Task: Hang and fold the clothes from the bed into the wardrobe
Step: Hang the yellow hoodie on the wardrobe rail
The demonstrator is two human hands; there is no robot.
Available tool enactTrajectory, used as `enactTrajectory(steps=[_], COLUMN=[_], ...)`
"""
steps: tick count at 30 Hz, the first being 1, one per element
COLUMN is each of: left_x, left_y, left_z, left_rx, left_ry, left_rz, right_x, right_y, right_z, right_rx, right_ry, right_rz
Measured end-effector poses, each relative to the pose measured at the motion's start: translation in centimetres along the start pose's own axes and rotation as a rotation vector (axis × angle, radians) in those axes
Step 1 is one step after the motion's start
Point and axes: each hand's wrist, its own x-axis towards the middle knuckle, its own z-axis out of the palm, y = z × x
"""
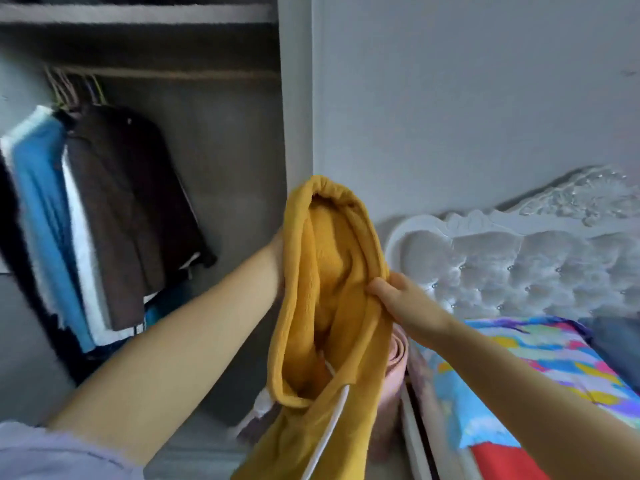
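Mustard hoodie (322, 306), held up between wardrobe (207, 168) and bed (519, 358): right hand (401, 303) pinching hood edge, left hand (277, 268) hidden behind fabric, grip unclear. Hanging step; next likely needs a hanger.

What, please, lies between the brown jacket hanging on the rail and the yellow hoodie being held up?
In the head view, only bare wardrobe interior lies between the brown jacket and the yellow hoodie, crossed lower down by the person's left forearm.

Matt ribbed knit mustard hoodie (322, 289); glossy tufted headboard (519, 268); fuzzy blue sweater (45, 216).
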Motion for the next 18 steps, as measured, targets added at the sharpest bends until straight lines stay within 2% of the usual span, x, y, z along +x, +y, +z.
enactTrajectory(steps=[2,5,7,10,12,14,18], left_x=[-3.0,-10.2,-14.6,-18.9,-19.4,-19.3,-18.6], left_y=[-2.6,-6.4,-8.4,-9.3,-9.8,-10.4,-10.2], left_z=[-3.1,-5.3,-6.4,-6.9,-7.4,-8.3,-11.5], left_rx=[0.075,-0.090,-0.090,0.056,0.295,0.387,0.265], left_ry=[0.104,0.256,0.345,0.382,0.399,0.375,0.312], left_rz=[-0.068,-0.203,-0.290,-0.232,-0.225,-0.316,-0.613], right_x=[0.0,0.5,0.6,0.8,0.7,1.0,2.9], right_y=[0.3,0.3,-0.2,-1.2,-2.3,-3.2,-5.5], right_z=[1.1,3.0,4.9,8.6,11.2,13.6,17.3], right_rx=[0.146,0.378,0.489,0.566,0.568,0.593,0.575], right_ry=[0.057,0.106,0.103,0.049,-0.023,-0.076,-0.175], right_rz=[0.055,0.180,0.287,0.428,0.480,0.486,0.423])
